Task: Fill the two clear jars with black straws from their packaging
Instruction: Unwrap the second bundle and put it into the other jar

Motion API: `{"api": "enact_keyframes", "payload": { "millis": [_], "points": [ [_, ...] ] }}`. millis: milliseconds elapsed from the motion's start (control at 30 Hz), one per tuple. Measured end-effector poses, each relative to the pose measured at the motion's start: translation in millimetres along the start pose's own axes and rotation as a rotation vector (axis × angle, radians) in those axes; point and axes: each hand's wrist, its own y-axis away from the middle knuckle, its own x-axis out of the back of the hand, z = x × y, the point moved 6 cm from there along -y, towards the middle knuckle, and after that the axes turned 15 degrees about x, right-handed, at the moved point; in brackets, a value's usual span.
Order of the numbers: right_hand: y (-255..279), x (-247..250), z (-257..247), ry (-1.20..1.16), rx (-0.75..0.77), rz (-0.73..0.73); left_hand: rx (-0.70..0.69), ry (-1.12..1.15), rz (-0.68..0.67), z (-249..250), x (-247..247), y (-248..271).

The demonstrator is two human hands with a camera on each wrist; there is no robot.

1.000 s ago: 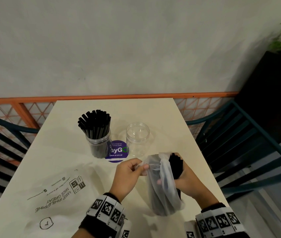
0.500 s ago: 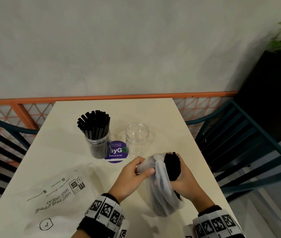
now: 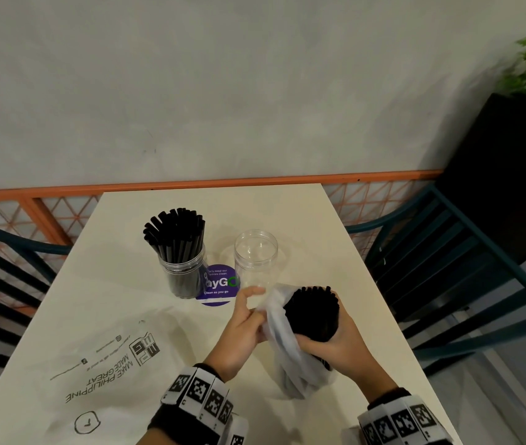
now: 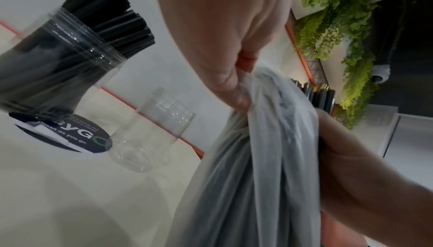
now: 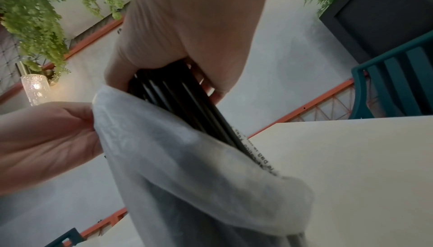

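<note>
One clear jar stands packed with black straws. An empty clear jar stands to its right. Nearer to me, a bundle of black straws sticks up out of a thin white plastic bag. My right hand grips the bundle above the bag's mouth. My left hand pinches the bag's left edge, pulled down along the bundle.
A flat white printed bag lies at the front left of the cream table. A purple round sticker sits between the jars. Teal chairs flank the table; an orange rail and wall lie behind.
The left hand has drawn the bag's edge down, and more of the black straw bundle stands bare above the bag in the right hand.
</note>
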Motion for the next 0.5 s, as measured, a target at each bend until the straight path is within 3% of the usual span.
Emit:
{"api": "enact_keyframes", "payload": {
  "millis": [233,500],
  "points": [
    [6,-4,9,-0.054,-0.057,-0.073,0.0,0.058,-0.028,5,2,0],
    [4,-15,6,-0.077,-0.006,-0.131,-0.103,-0.06,0.142,9,8,0]
  ]
}}
